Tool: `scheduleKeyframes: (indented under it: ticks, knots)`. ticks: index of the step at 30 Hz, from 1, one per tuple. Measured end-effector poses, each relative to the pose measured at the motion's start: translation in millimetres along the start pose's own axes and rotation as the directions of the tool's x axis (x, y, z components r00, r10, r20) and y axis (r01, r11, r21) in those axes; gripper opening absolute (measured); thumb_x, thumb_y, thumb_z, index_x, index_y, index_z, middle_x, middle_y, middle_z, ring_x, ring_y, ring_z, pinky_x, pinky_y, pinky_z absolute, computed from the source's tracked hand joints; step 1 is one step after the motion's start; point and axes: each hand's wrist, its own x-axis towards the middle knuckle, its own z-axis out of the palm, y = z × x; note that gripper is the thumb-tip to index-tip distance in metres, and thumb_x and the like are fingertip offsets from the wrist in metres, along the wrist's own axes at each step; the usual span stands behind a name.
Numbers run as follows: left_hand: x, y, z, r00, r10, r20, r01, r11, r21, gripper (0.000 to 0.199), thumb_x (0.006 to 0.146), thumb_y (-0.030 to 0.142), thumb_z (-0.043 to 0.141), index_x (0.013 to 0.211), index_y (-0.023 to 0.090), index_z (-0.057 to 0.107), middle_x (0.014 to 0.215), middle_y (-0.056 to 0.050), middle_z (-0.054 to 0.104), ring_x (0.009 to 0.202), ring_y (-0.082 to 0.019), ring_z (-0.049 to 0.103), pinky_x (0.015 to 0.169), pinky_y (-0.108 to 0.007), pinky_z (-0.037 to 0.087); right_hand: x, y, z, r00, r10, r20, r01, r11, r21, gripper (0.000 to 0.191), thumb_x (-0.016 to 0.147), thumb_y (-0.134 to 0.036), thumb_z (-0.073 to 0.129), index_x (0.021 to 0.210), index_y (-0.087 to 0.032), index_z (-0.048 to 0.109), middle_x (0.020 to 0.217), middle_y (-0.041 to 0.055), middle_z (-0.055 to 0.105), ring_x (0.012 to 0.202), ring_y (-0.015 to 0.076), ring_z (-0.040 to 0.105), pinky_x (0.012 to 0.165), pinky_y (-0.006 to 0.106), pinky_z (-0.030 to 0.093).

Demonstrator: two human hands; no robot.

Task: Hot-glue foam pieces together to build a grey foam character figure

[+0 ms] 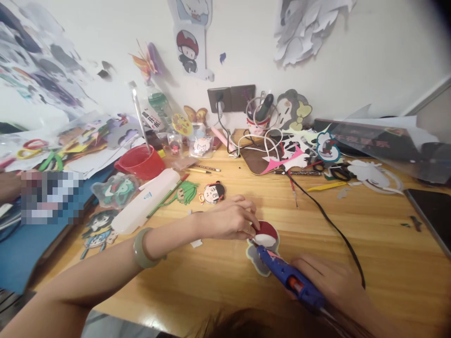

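My right hand (320,277) is closed around a blue hot glue gun (278,267), whose nozzle points at a paper cutout (259,263) on the wooden table. The cutout has a dark red, cap-shaped piece (267,228) with a white part, above a grey lower part with a pale border. My left hand (232,218), with a bangle (143,248) on its forearm, pinches the left edge of the red piece close to the nozzle. Its fingertips partly hide that edge. Above the left hand lie a cartoon-head cutout (213,192) and a green-haired cutout (185,192).
A white case (146,202), a red cup (141,162) and bagged cutouts (114,190) stand to the left. A black cord (327,216) curves along the right, near a dark phone (430,216). Paper scraps (292,150) lie at the back. Another person's hand (12,186) shows far left.
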Motion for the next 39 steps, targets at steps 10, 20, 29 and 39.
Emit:
scheduleKeyframes:
  ticks: [10,20,29,39]
  knots:
    - [1.3,0.2,-0.9,1.000,-0.002,0.018,0.003,1.000,-0.030,0.013,0.086,0.030,0.054,0.082,0.024,0.065,0.105,0.003,0.065,0.099,-0.016,0.047,0.085,-0.031,0.029,4.3,-6.8,-1.4,0.993,-0.067,-0.099,0.051,0.987,-0.152,0.021,0.083,-0.024,0.036,0.068,-0.020,0.050,0.061,0.0038,0.053,0.048,0.0191,0.051,0.046,0.030,0.030]
    - [1.3,0.1,-1.7,1.000,-0.007,0.020,0.008,0.999,-0.050,0.014,0.086,0.030,0.053,0.082,0.023,0.065,0.105,0.002,0.065,0.100,-0.017,0.046,0.085,-0.032,0.029,5.3,-6.1,-1.8,0.998,-0.020,-0.054,0.013,0.991,-0.134,0.025,0.084,-0.027,0.033,0.067,-0.020,0.051,0.066,0.0077,0.058,0.051,0.0205,0.054,0.047,0.031,0.033]
    - [1.7,1.9,-4.1,0.999,-0.018,0.044,0.021,0.998,-0.059,0.013,0.086,0.029,0.054,0.084,0.023,0.065,0.106,0.001,0.064,0.100,-0.018,0.047,0.085,-0.031,0.029,1.9,-2.4,-2.1,0.994,-0.045,-0.102,0.032,0.991,-0.130,0.038,0.089,-0.037,0.024,0.064,-0.023,0.049,0.061,0.0047,0.057,0.048,0.0195,0.054,0.043,0.030,0.034]
    - [7.6,-1.5,-0.1,0.996,-0.084,0.011,0.084,0.985,-0.150,0.007,0.081,0.024,0.062,0.076,0.023,0.067,0.095,0.004,0.067,0.096,-0.015,0.049,0.086,-0.029,0.029,-19.8,9.7,-10.2,0.958,0.151,-0.245,-0.111,0.979,0.169,0.011,0.081,-0.035,0.048,0.085,-0.026,0.053,0.075,0.0022,0.065,0.064,0.0189,0.064,0.052,0.026,0.047]
